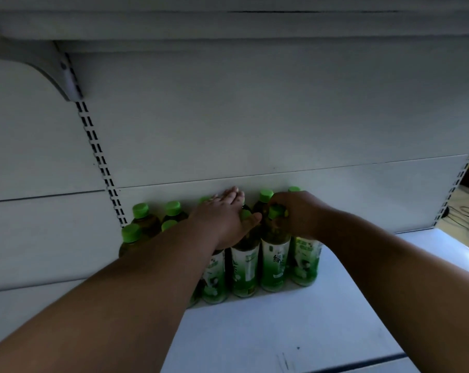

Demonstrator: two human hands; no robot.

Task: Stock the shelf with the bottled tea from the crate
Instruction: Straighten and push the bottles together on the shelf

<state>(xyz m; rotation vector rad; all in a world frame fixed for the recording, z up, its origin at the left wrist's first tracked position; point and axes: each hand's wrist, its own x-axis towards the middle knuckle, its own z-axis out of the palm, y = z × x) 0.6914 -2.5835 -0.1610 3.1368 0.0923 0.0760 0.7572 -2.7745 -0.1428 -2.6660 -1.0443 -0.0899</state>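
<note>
1. Green-capped tea bottles [244, 267] standing upright in a tight cluster at the back left of the white shelf [295, 327], against the rear panel [254, 117].
2. Front row of four labelled bottles side by side, touching; more caps visible behind and to the left, near the slotted upright [104, 168].
3. Left hand [222, 214] lying flat over the tops of the middle bottles, fingers straight and pointing toward the rear panel, thumb stretched right beside a cap; released, pressing rather than gripping.
4. Right hand [295, 214] curled around the neck and cap [275, 211] of one front-row bottle [274, 254], clenched on it; that bottle upright on the shelf between its neighbours.
5. Another cap [266, 195] just behind the right hand, and one more [294, 189] peeking above the knuckles.
6. Both forearms reaching in from the lower edge, left crossing over the leftmost bottles and hiding their labels.
7. Bracket [63, 76] at upper left under the upper shelf [228, 25].
8. Yellowish floor and cables [467, 219] at far right, past the shelf end.
9. Crate out of view.
</note>
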